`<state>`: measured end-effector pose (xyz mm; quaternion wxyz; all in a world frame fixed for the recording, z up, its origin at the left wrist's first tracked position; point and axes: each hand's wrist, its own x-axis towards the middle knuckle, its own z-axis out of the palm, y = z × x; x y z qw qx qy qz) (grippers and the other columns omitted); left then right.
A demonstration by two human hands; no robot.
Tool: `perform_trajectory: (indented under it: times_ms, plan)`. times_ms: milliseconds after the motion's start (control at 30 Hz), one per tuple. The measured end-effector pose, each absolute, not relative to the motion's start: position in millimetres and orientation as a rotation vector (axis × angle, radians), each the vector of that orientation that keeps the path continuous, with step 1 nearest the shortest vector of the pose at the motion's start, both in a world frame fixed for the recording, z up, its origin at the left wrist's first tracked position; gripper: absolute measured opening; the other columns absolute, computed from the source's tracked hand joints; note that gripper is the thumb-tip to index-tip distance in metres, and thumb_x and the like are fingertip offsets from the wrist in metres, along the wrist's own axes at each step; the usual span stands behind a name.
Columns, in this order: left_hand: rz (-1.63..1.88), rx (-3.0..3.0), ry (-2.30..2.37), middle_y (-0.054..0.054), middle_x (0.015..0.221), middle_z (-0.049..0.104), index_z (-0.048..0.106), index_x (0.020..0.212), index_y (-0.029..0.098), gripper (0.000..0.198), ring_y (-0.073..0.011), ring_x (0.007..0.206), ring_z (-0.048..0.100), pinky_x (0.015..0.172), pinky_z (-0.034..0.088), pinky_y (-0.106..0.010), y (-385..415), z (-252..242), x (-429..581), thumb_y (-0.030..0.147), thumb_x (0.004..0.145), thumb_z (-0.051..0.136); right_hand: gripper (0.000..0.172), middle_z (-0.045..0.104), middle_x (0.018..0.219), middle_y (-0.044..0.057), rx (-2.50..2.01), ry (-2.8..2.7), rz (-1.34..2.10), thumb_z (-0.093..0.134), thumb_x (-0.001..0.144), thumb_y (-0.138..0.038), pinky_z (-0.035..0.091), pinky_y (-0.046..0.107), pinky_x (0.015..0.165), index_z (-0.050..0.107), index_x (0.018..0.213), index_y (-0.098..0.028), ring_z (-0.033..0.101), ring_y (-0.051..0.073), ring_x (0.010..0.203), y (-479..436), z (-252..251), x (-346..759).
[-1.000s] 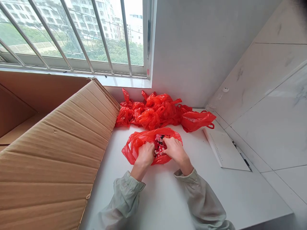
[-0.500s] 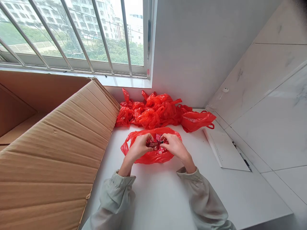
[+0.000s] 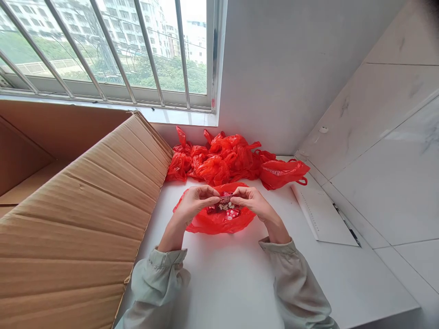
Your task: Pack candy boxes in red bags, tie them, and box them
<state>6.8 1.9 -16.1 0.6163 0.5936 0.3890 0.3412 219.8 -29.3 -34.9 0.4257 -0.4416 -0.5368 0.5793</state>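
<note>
Between both hands, a small dark red candy packet [image 3: 226, 204] with white print is stretched out flat. My left hand [image 3: 197, 201] pinches its left end between thumb and fingers. At the other end, my right hand [image 3: 256, 204] pinches it the same way. Below it an opened red plastic bag [image 3: 217, 225] lies spread on the white table. Inside the bag are more wrapped candies, among them a red one [image 3: 232, 214] with pale dots. The hands partly cover the bag's rim on both sides.
Several knotted red plastic bags [image 3: 214, 169] are heaped against the wall. A looser red bag [image 3: 284, 172] lies at their right. An open cardboard box [image 3: 89, 205] takes up the left side. At right lie a white notepad [image 3: 325, 217] and a pen [image 3: 346, 224].
Both hands have come up slightly out of the bag and now hold the candy packet stretched between them. Before, their fingers were down among the candies.
</note>
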Motion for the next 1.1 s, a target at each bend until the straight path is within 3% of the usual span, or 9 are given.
perform_trajectory:
  times_ms: [167, 367, 633, 933, 1100]
  plan:
    - [0.804, 1.208, 0.861, 0.004, 0.061, 0.061, 0.068, 0.08, 0.016, 0.032, -0.0092, 0.058, 0.054, 0.056, 0.043, -0.019, 2.2, -13.5, 7.4, 0.035, 0.061, 0.085, 0.027, 0.065, 0.069, -0.001, -1.044, -1.28, 1.531, 0.078, 0.074, -0.04, 0.042, 0.023, 0.059, 0.065, 0.075, -0.016, 0.053, 0.009, 0.059, -27.1, -36.1, 222.4]
    - [0.758, 1.298, 0.951, -0.002, 0.081, 0.069, 0.071, 0.085, 0.017, 0.031, -0.0139, 0.073, 0.06, 0.064, 0.05, -0.022, 0.5, -16.7, 11.0, 0.042, 0.068, 0.081, 0.03, 0.064, 0.069, -0.001, -1.05, -1.262, 1.438, 0.079, 0.072, -0.042, 0.045, 0.025, 0.064, 0.063, 0.073, -0.017, 0.056, 0.01, 0.063, -27.6, -34.0, 218.9]
    - [0.792, 1.218, 0.885, 0.001, 0.066, 0.06, 0.065, 0.065, 0.016, 0.031, -0.0106, 0.063, 0.053, 0.059, 0.046, -0.02, 0.0, -12.6, 15.5, 0.044, 0.064, 0.081, 0.035, 0.063, 0.07, -0.002, -1.007, -1.23, 1.506, 0.08, 0.07, -0.046, 0.045, 0.024, 0.063, 0.06, 0.071, -0.018, 0.054, 0.011, 0.063, -26.9, -33.1, 224.3]
    - [0.84, 1.317, 1.004, 0.0, 0.069, 0.063, 0.068, 0.071, 0.017, 0.035, -0.0133, 0.066, 0.056, 0.057, 0.047, -0.02, -0.9, -15.9, 18.5, 0.05, 0.065, 0.079, 0.031, 0.063, 0.071, -0.001, -1.067, -1.246, 1.397, 0.078, 0.072, -0.044, 0.045, 0.024, 0.066, 0.063, 0.074, -0.017, 0.056, 0.011, 0.066, -29.0, -29.2, 219.3]
    - [0.955, 1.268, 1.035, 0.0, 0.065, 0.063, 0.066, 0.064, 0.016, 0.037, -0.0138, 0.063, 0.057, 0.058, 0.048, -0.023, 0.2, -15.5, 20.9, 0.05, 0.062, 0.081, 0.034, 0.063, 0.07, -0.001, -1.075, -1.257, 1.4, 0.078, 0.071, -0.047, 0.048, 0.027, 0.068, 0.063, 0.072, -0.017, 0.057, 0.012, 0.065, -30.3, -27.0, 217.4]
